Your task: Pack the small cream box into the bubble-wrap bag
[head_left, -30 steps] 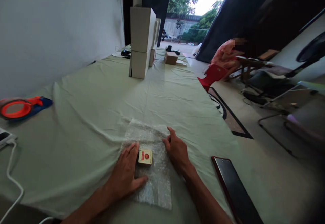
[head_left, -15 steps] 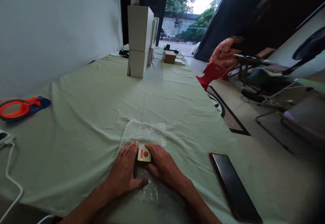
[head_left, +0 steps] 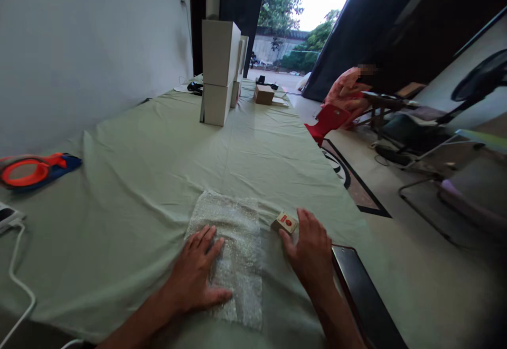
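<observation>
A sheet of bubble wrap [head_left: 237, 248] lies flat on the pale green tablecloth in front of me. My left hand [head_left: 198, 270] rests on its left side, fingers spread and thumb stretched to the right. To the right of the wrap is a small box [head_left: 285, 223] with a pale yellow top and red print. My right hand [head_left: 311, 243] has it between the thumb at its near side and the fingers at its right side. The box sits at or just above the cloth; I cannot tell which.
A dark phone [head_left: 366, 291] lies by my right forearm. Orange-handled scissors [head_left: 27, 172] and a white power strip [head_left: 10, 217] with a cable are at left. Tall white boxes [head_left: 217, 74] and a brown carton [head_left: 263, 94] stand farther back. A person [head_left: 344, 93] sits at right.
My right hand has carried the small box rightward off the bubble wrap. My left hand has come away from the box and now lies spread on the wrap.
</observation>
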Demonstrator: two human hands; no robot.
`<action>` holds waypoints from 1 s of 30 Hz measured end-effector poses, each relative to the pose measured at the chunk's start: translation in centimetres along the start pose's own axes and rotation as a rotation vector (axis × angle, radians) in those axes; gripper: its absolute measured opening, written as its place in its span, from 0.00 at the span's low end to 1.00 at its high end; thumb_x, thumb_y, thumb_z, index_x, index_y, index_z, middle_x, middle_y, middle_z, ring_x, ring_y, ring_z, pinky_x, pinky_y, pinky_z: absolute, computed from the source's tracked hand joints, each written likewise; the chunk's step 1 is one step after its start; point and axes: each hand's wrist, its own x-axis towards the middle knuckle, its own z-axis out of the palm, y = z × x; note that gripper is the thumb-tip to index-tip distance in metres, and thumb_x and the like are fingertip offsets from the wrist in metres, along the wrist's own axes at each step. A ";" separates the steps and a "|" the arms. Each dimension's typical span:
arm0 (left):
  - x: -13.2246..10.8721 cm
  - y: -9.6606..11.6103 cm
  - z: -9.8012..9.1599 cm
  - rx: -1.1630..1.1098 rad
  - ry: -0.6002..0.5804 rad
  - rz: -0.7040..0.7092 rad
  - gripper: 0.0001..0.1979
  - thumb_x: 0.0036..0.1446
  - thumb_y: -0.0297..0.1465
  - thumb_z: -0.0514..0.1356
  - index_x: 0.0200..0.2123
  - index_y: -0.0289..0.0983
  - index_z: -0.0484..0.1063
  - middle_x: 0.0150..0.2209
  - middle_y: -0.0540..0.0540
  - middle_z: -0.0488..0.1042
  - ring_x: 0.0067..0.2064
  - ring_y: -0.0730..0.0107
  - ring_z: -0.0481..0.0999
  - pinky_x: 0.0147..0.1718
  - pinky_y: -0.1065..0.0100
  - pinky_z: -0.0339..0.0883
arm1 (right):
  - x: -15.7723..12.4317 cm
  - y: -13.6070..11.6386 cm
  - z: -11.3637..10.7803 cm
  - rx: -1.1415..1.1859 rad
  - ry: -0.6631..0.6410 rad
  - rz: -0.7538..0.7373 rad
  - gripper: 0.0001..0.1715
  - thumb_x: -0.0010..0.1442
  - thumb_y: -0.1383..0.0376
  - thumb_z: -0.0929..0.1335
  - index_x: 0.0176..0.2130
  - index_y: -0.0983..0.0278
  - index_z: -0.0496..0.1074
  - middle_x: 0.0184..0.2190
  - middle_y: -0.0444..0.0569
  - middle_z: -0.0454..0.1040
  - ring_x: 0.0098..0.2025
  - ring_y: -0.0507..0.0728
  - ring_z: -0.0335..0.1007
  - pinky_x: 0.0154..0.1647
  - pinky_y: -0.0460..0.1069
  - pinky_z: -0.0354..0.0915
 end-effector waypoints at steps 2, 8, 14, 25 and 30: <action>0.0 0.0 0.0 -0.001 -0.003 -0.002 0.48 0.44 0.58 0.63 0.63 0.37 0.61 0.67 0.31 0.54 0.67 0.37 0.52 0.61 0.41 0.51 | -0.7 -2.5 -1.1 0.130 0.058 -0.153 0.26 0.63 0.61 0.64 0.58 0.67 0.63 0.58 0.64 0.66 0.60 0.69 0.60 0.57 0.63 0.60; 0.2 0.5 -0.2 0.010 -0.023 -0.032 0.48 0.43 0.56 0.65 0.62 0.34 0.61 0.67 0.29 0.54 0.68 0.38 0.51 0.62 0.42 0.50 | -1.2 -9.1 0.3 0.371 -0.428 -0.594 0.25 0.64 0.67 0.64 0.59 0.60 0.64 0.58 0.55 0.67 0.60 0.62 0.62 0.60 0.58 0.62; 0.4 0.9 -0.8 0.023 -0.084 -0.058 0.48 0.40 0.51 0.68 0.63 0.35 0.62 0.67 0.30 0.54 0.67 0.36 0.52 0.62 0.40 0.50 | 0.1 -7.8 4.7 0.207 -0.430 -0.530 0.23 0.66 0.65 0.63 0.60 0.65 0.65 0.63 0.57 0.64 0.65 0.64 0.56 0.64 0.61 0.55; 1.8 2.0 -3.3 0.102 0.033 -0.051 0.28 0.58 0.27 0.56 0.63 0.38 0.59 0.66 0.39 0.59 0.68 0.53 0.55 0.64 0.48 0.53 | -0.5 -7.2 5.7 0.167 -0.377 -0.523 0.25 0.65 0.65 0.64 0.61 0.63 0.65 0.65 0.55 0.61 0.66 0.64 0.54 0.65 0.60 0.54; 5.0 0.8 -2.9 0.206 -0.029 -0.093 0.25 0.60 0.24 0.53 0.61 0.36 0.61 0.65 0.39 0.61 0.67 0.54 0.57 0.63 0.51 0.54 | -0.6 -7.2 5.6 0.180 -0.362 -0.529 0.26 0.64 0.67 0.65 0.61 0.62 0.64 0.64 0.55 0.63 0.66 0.63 0.55 0.64 0.60 0.54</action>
